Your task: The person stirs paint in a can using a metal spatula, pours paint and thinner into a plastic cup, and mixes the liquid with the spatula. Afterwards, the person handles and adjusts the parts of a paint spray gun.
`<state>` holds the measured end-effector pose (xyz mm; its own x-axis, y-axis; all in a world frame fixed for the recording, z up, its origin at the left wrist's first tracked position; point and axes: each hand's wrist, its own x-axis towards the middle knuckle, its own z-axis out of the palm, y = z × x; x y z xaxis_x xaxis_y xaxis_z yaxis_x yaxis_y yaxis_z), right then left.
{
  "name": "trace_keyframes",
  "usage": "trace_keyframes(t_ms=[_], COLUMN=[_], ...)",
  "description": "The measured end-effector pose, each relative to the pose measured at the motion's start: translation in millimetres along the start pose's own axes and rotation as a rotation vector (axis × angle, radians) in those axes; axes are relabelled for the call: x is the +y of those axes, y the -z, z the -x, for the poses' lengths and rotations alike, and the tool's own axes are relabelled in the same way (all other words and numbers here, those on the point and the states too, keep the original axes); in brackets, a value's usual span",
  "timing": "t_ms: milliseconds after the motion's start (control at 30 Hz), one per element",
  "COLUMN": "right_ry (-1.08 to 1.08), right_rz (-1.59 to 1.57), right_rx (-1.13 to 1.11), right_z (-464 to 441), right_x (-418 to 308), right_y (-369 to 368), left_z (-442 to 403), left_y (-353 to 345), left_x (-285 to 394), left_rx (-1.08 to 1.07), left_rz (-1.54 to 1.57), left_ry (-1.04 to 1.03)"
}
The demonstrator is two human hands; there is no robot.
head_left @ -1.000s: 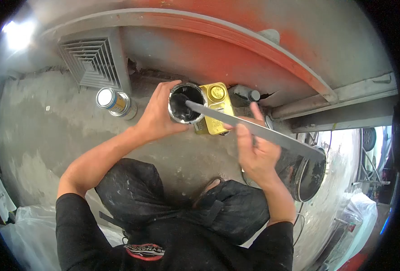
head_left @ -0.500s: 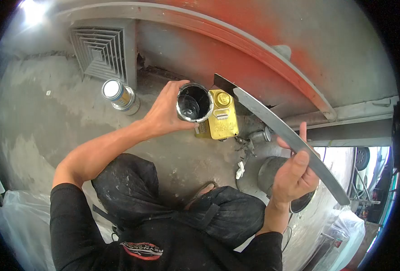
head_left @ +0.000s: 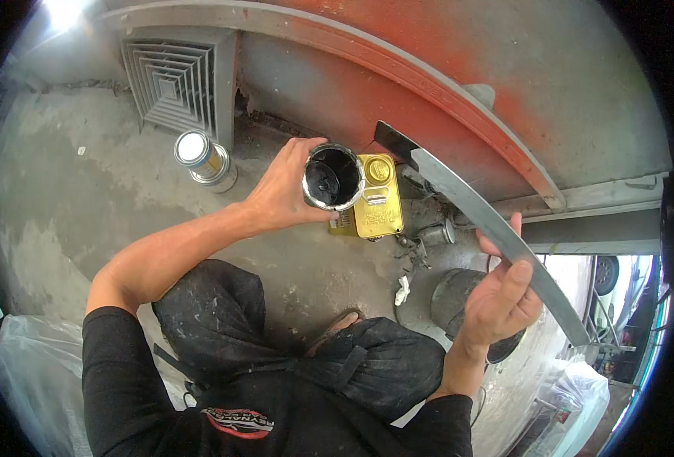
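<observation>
Left hand (head_left: 285,186): curled round side of open can (head_left: 348,177)
Right hand (head_left: 503,305): pinched on grey strip (head_left: 470,198) extending past both sides

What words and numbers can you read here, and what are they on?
"REYNAL...": on the logo of the black shirt; its ending and the line below are too blurred.
Gold can: raised lettering, too small to read.
Upper stacked can: label too blurred to read.
Open can in the left hand and grey strip in the right hand: no words I can see.

stained grey floor (head_left: 70,206), red-patched wall (head_left: 573,84), square vent (head_left: 169,87), bright light (head_left: 64,12)
</observation>
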<state>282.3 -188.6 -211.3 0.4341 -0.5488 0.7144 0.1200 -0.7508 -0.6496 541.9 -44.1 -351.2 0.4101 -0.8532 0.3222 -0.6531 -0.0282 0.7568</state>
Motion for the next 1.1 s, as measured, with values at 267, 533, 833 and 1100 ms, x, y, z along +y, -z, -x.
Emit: trace_keyframes(t_ms=[267,533,833,1100], right_ry=[-0.018,-0.08,-0.067,0.069], right_rz=[-0.004,0.091,0.227,0.278], right_rx=[0.003,-0.151,-0.445,-0.637], right_z=[0,6,18,40], right_x=[-2,-1,18,43], right_y=[-1,-1,-29,-61], left_z=[-1,-1,0,0], left_y=[1,0,3,4], left_x=[3,1,15,22], left_rx=[-0.005,0.019,-0.007,-0.041], left_rz=[0.003,-0.004,-0.126,-0.157], left_ry=[-0.009,-0.054,-0.157,-0.262])
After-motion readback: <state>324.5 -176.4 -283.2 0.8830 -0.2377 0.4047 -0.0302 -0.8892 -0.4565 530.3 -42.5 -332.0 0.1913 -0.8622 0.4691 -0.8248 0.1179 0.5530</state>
